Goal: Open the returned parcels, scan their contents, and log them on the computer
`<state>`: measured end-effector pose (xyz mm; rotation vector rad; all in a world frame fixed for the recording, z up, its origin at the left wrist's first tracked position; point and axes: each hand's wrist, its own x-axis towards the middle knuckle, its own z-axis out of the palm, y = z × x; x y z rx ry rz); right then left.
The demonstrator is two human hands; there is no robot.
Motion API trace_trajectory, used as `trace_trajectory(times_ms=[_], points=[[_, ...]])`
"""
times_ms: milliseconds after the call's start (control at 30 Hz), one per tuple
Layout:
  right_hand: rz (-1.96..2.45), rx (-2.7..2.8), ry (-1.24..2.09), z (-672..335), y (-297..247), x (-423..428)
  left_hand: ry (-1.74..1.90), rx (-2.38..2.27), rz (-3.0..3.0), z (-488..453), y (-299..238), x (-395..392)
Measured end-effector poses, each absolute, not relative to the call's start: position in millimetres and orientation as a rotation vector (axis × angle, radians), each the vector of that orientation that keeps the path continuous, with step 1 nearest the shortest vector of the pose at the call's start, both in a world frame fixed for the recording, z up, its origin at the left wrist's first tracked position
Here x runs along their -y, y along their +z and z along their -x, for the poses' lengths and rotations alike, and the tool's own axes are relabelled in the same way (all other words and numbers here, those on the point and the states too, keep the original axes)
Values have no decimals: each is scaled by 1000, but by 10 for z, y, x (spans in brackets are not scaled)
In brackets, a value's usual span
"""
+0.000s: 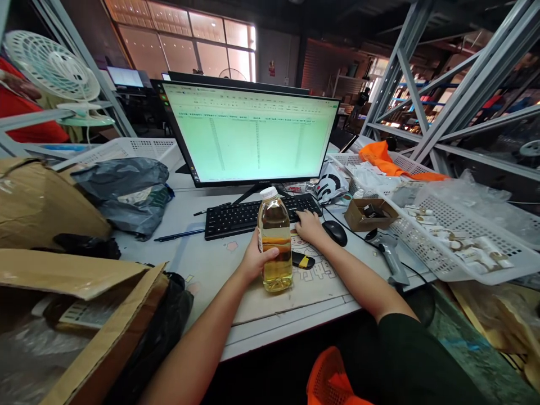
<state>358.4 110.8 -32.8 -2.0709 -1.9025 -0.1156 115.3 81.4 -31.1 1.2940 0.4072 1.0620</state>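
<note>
My left hand (253, 260) is wrapped around a clear plastic bottle (276, 270) with a white cap, upright above the desk mat. Yellow liquid fills its lower part. On the right end of the black keyboard (230, 220) rests my right hand (310, 226), its fingers lying over the keys with nothing held. A black mouse (335, 232) sits just right of that hand. Partly behind the bottle is a black and yellow utility knife (302, 261). The monitor (257, 132) beyond the keyboard shows a spreadsheet.
An open cardboard box (126, 320) holding a bottle stands at the lower left, near a grey plastic bag (126, 191). To the right are a small brown box (369, 215), a barcode scanner (392, 260) and a white basket (447, 264). A pen (179, 235) lies left of the keyboard.
</note>
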Motion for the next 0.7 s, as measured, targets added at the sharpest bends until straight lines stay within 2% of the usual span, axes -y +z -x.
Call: trace_trajectory(times_ms=[700], points=[[2057,2024,-17,-3583,-422,-1092,1085,-482,-1242,-1148,-386,-890]])
